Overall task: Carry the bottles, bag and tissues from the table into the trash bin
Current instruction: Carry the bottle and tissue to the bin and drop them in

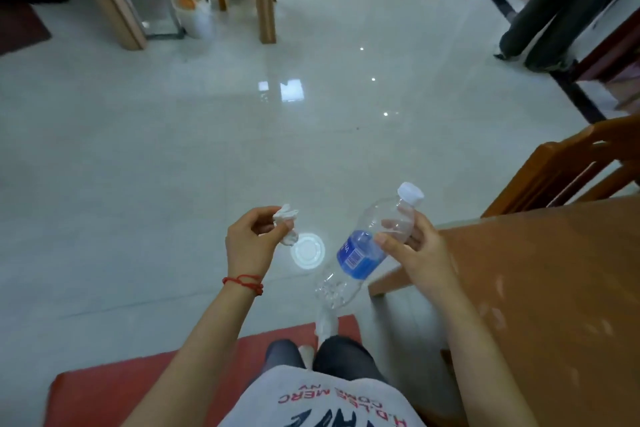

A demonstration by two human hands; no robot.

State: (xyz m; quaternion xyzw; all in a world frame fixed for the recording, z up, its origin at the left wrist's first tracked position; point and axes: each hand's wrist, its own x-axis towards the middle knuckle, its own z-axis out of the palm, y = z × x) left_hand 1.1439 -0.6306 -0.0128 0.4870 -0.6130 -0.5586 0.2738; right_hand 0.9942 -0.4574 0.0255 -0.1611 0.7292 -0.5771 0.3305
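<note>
My left hand [252, 243] pinches a crumpled white tissue [286, 224] over the shiny tiled floor. My right hand [414, 246] grips an empty clear plastic bottle [367, 250] near its neck; it has a blue label and a white cap and hangs tilted, base toward me. A white trash bin [194, 15] with white and orange rubbish in it stands far off at the upper left, under a wooden frame. The brown table [554, 288] is at my right.
A wooden chair [568, 170] stands at the table's far side. Wooden furniture legs [265, 0] flank the bin. Dark hanging cloth [554, 10] is at the upper right. A red mat [138, 385] lies under my feet. Open tiled floor stretches between me and the bin.
</note>
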